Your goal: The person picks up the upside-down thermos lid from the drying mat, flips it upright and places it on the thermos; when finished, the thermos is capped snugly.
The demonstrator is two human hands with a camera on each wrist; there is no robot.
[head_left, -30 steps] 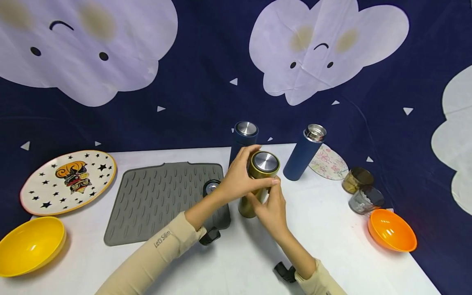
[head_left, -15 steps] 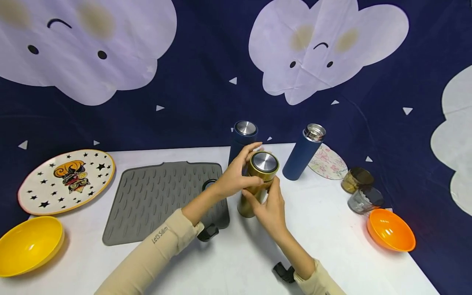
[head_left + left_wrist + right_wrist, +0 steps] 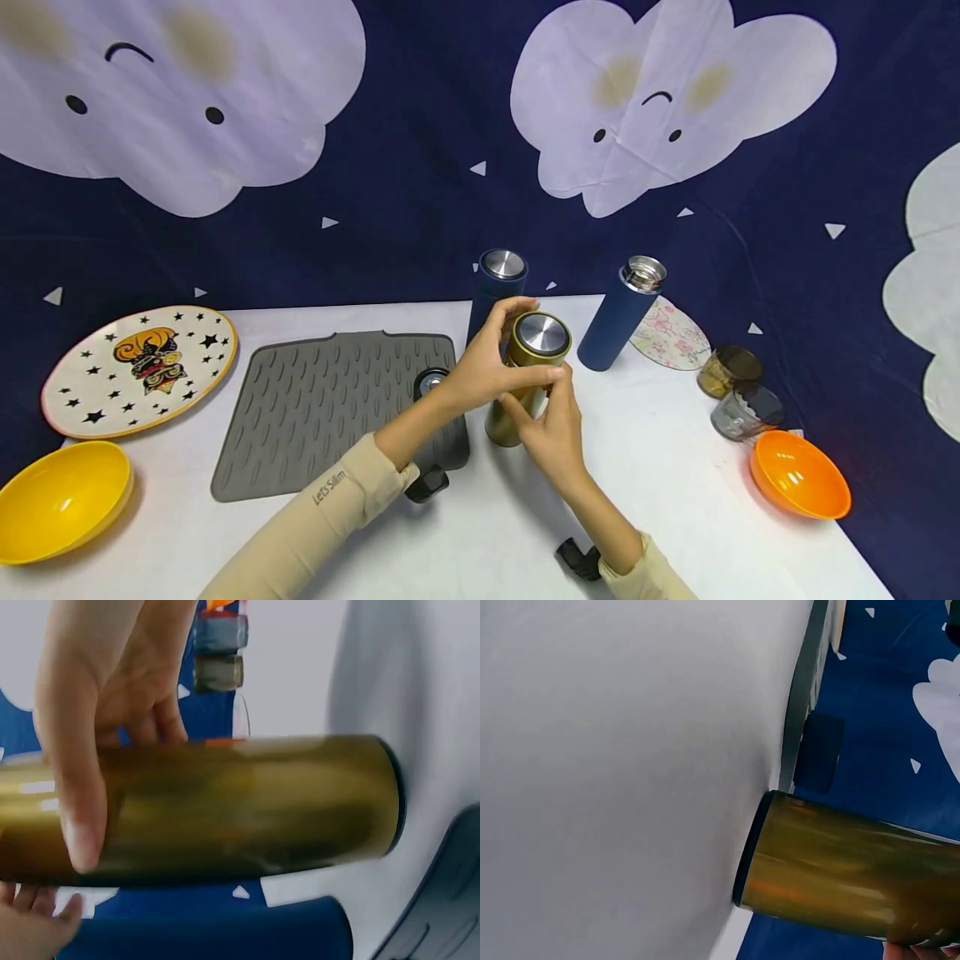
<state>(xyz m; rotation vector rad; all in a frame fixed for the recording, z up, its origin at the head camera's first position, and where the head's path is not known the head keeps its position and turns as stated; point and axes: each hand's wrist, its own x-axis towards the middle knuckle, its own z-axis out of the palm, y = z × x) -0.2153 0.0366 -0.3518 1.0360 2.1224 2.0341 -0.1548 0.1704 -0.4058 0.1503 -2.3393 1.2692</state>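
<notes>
while upright, both hands (image 3: pixel 517 400) grip gold flask (image 3: pixel 525 379).

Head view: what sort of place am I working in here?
Most likely a staged tabletop set for recording, not a real kitchen. A white table stands against a navy cloud-print backdrop, with kitchenware laid out in the open: a grey drying mat, flasks such as the gold flask both hands grip, and bowls.

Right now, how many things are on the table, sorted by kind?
Flasks: 3, gold, capped blue, open blue
Bowls: 2, yellow, orange
Plates: 2, star, floral
Glass jars: 2
Grey mat: 1
Loose lid: 1
Total: 11
</notes>
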